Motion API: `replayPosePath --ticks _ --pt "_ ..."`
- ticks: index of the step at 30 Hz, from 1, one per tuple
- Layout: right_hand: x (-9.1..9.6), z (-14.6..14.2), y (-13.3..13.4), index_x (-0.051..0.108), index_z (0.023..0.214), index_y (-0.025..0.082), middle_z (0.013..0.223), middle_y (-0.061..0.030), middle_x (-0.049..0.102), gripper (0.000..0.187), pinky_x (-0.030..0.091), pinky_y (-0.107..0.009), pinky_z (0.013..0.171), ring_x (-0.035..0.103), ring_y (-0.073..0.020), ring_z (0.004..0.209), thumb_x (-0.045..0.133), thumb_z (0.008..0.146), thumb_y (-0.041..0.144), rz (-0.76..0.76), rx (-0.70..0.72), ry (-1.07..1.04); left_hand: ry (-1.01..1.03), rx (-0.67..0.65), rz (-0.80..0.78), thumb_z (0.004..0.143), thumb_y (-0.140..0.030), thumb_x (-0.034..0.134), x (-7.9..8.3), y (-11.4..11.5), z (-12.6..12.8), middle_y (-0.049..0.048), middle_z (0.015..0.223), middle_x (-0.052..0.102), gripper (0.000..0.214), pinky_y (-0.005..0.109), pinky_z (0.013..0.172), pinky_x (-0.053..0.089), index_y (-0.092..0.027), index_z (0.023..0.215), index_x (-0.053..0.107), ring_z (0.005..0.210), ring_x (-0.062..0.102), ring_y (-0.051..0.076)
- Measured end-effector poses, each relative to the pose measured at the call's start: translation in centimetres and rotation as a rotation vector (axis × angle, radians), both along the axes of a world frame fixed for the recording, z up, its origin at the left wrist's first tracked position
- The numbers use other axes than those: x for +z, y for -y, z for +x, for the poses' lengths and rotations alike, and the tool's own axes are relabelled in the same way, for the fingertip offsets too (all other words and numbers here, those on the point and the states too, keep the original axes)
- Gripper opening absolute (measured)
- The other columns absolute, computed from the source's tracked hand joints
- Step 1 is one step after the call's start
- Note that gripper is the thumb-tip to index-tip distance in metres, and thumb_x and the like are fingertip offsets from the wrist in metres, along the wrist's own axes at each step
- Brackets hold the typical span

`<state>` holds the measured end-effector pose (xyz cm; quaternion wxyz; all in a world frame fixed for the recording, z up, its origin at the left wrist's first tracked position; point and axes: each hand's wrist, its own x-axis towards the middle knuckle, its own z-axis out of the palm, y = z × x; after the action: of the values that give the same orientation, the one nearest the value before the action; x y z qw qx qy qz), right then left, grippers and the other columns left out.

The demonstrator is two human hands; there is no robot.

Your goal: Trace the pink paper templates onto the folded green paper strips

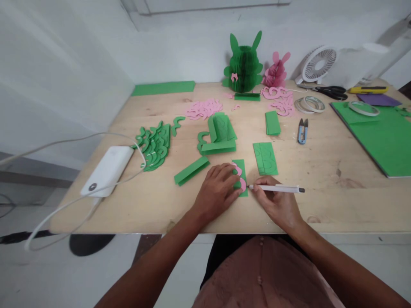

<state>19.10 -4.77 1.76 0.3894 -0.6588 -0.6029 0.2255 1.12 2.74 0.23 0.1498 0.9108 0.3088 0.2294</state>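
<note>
Near the front edge of the counter [324, 209], a green paper piece [243, 167] and, upon it, a pink template [243, 185] are being pressed down by the flattened left hand [218, 188]; a white pen [281, 188] is being pinched in the grip of the right hand [278, 206]. They are being flanked by a folded green strip [192, 170] and a curve-marked green card [265, 158]; farther off, thread snips [302, 131] and a white power bank [107, 171] are being seen.
</note>
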Motion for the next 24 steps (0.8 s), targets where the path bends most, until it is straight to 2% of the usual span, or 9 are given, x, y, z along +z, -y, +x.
replayPosePath --ticks 24 --pt "-0.05 -0.01 0.04 0.06 0.075 0.021 0.068 -0.0016 0.063 0.015 0.047 -0.026 0.06 0.059 -0.0152 0.064 0.052 0.085 0.027 -0.004 0.034 -0.027 0.009 -0.01 -0.009 0.092 -0.031 0.053 0.01 0.04 -0.01 0.0088 0.126 0.058 0.017 0.044 0.106 0.037 -0.021 0.102 0.061 0.127 0.046 0.026"
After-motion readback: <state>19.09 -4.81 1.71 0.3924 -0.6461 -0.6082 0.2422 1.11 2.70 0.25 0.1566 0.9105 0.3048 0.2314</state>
